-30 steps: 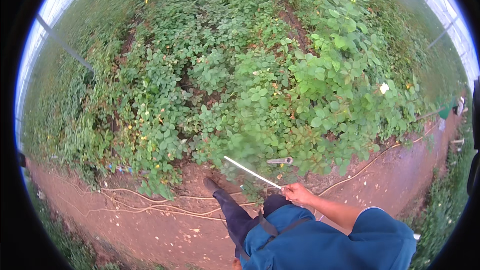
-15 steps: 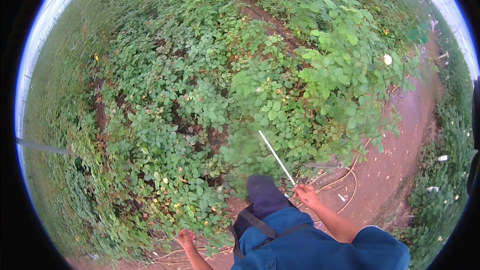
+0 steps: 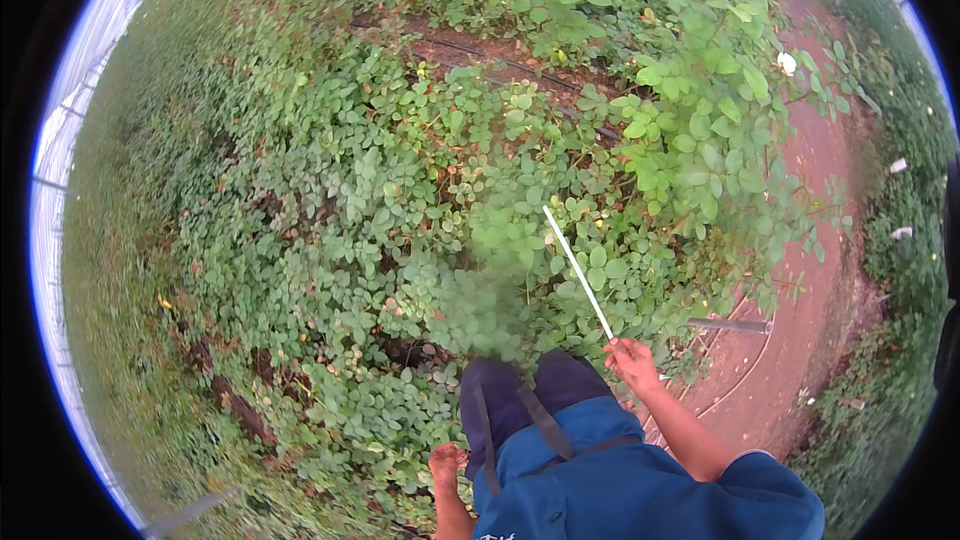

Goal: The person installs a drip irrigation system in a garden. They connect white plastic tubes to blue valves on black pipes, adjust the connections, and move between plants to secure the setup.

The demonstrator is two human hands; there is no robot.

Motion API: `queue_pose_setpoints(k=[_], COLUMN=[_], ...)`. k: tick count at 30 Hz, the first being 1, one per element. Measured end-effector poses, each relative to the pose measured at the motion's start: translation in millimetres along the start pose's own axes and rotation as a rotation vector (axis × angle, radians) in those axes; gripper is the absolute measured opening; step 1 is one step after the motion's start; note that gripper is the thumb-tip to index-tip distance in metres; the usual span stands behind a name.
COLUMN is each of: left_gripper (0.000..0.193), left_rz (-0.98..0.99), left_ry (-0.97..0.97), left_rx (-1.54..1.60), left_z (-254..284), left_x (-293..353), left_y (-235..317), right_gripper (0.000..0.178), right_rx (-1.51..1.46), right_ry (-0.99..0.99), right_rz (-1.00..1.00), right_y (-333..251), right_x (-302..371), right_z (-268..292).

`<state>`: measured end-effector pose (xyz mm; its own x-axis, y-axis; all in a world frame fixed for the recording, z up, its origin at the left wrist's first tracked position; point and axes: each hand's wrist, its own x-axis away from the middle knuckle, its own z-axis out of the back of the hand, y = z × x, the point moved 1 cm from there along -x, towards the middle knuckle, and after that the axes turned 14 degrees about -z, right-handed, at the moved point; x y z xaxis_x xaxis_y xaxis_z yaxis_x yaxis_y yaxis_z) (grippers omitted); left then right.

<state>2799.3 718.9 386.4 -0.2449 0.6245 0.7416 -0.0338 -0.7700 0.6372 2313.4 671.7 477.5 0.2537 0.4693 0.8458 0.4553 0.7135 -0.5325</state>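
My right hand (image 3: 632, 362) is closed around the lower end of a thin, straight white rod (image 3: 579, 274). The rod slants up and to the left, its far end over the leafy plants (image 3: 400, 230). My left hand (image 3: 447, 462) hangs low beside my left thigh, next to the foliage. Its fingers are loosely curled and a little apart, with nothing visible in them. What the rod's tip touches among the leaves, if anything, cannot be made out.
Dense bushes fill the left and middle. Dark hose lines (image 3: 470, 48) cross bare soil ahead. At right runs a reddish dirt path (image 3: 815, 270), with a grey pipe (image 3: 730, 325) jutting out near a thin hose. A white flower (image 3: 786, 63) stands at the bed's edge.
My body has moved forward along the plants and the view has turned. My right hand keeps hold of the rod, now slightly higher and farther right. My left hand has swung closer to my leg.
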Motion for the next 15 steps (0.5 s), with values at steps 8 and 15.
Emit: queue_pose_setpoints(k=[8,15], left_gripper=[0.017,0.018], left_rz=[-0.143,-0.267], left_ry=[-0.152,-0.345], left_rx=[-0.150,-0.343], left_z=[32,-44], left_x=[-199,-279], left_y=[189,327], right_gripper=[0.033,0.029], right_rx=[-0.224,-0.322], right_ry=[0.253,0.328], right_rz=[-0.045,-0.095], right_y=[-11,-24], right_x=[-20,-33], right_z=[-108,-158])
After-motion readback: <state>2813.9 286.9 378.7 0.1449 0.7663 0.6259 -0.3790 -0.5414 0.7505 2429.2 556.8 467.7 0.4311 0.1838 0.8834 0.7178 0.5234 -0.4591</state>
